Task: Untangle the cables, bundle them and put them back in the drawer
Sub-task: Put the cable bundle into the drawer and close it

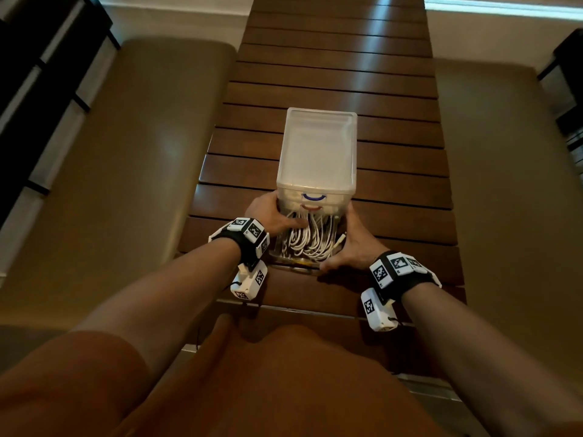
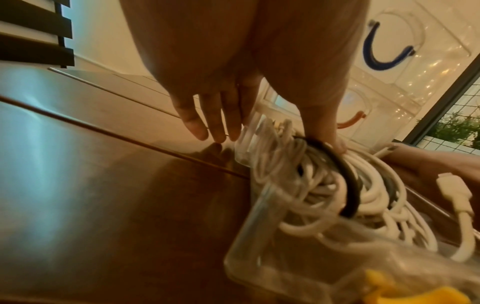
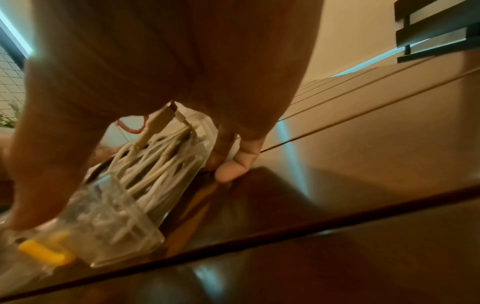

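We are holding the pulled-out clear drawer between both hands, near the worktop's near edge, midway between its side edges. The drawer, with a yellow handle on its front, is sticking out from the bottom of a small translucent drawer unit that is standing on the dark slatted worktop. A bundle of white cables is lying coiled inside the drawer, and a black band is circling part of the bundle. Our left hand is lying against the drawer's left wall with its fingers straight on the outside, while the thumb is pressing down on the cables inside. Our right hand is cupping the drawer's right wall, its fingers lying outside against the clear plastic and its thumb reaching to the front corner. One white plug is poking up above the right wall beside that hand. The unit's two upper drawers are showing blue and orange handles.
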The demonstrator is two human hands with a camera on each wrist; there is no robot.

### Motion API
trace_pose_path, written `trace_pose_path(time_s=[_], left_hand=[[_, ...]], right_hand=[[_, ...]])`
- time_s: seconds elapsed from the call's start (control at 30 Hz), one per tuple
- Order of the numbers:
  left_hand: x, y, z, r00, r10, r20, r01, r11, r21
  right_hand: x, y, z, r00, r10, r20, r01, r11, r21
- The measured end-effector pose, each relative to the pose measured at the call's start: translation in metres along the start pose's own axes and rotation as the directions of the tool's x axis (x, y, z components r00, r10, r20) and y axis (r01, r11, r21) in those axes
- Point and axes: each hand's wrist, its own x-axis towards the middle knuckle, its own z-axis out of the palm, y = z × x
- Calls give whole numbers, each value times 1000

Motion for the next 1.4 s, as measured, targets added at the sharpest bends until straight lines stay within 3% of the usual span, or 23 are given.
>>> trace_pose_path(time_s=[0.2,0.47,0.63,0.73,0.83,0.93,1.23,1.4], left_hand=[[0,1,-5,994,-16,109,17,1000,-12],[0,-3,-19,939,48,341,-63,997,33],[-4,-9,-16,944,70,323,-93,994,57],[-6,-13,-15,947,93,309,-123,989,82],[-9,-13,-14,951,120,283,-155,982,106],[-11,-16,-15,952,129,279,-167,979,117],[-14,-23,-11,962,157,221,-197,965,174],[-13,-23,-12,964,157,213,-191,970,151]], right_hand=[[-3,1,-5,998,0,-67,8,993,114],[-6,0,-9,998,57,14,-59,973,223],[-4,3,-20,982,32,186,-107,905,411],[-2,8,-27,976,52,210,-152,856,494],[2,9,-25,979,173,110,-205,794,573],[11,3,-17,969,242,-44,-177,812,556],[25,-13,2,923,252,-289,-121,907,404],[31,-16,9,870,202,-450,-146,977,154]])
